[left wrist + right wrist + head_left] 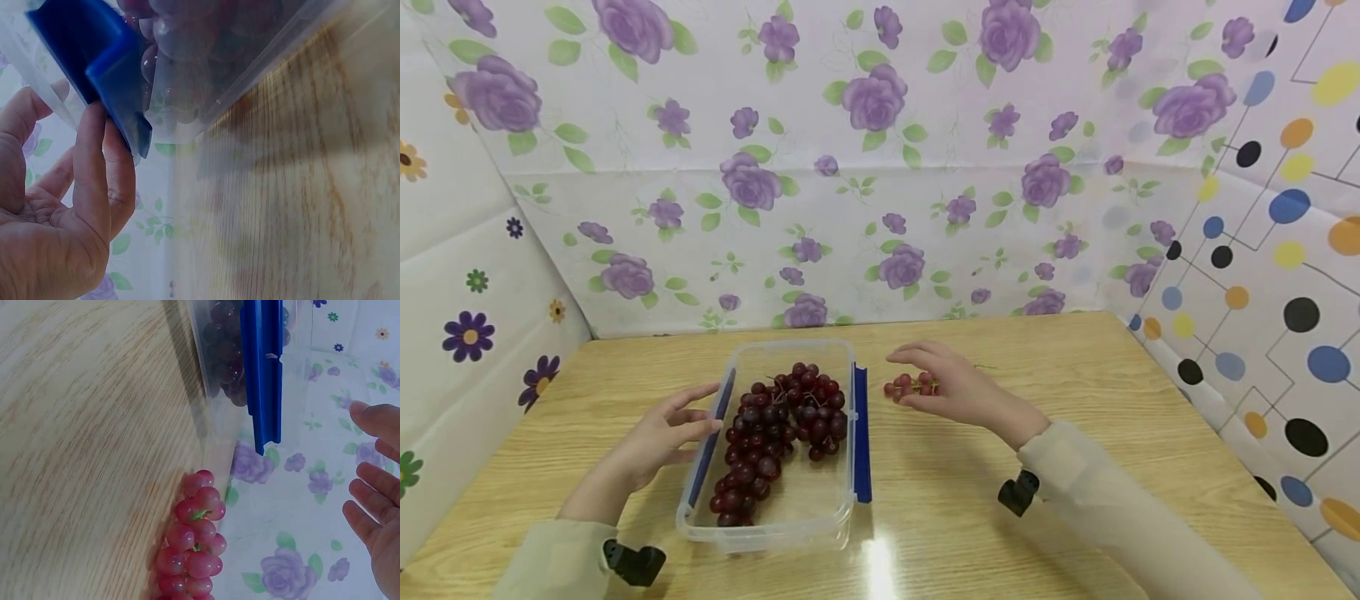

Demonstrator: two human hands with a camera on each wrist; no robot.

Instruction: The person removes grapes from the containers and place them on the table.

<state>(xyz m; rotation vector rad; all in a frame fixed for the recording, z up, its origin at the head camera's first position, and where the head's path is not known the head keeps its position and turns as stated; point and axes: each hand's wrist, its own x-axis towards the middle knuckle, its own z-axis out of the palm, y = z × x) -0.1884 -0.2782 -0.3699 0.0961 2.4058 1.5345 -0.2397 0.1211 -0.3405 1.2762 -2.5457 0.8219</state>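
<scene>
A clear plastic food box with blue side latches sits on the table, holding dark red grapes. My left hand is at the box's left side. In the left wrist view, its fingers touch the blue latch with the palm turned up. The right latch sticks out from the box. Right of it, my right hand hovers with spread fingers over a bunch of pink grapes, partly hiding it. The right wrist view shows these pink grapes lying on the table, apart from the hand.
The wooden table meets a flowered cloth wall at the back. A dotted cloth hangs at the right and another flowered cloth at the left. A small black camera sits on each wrist.
</scene>
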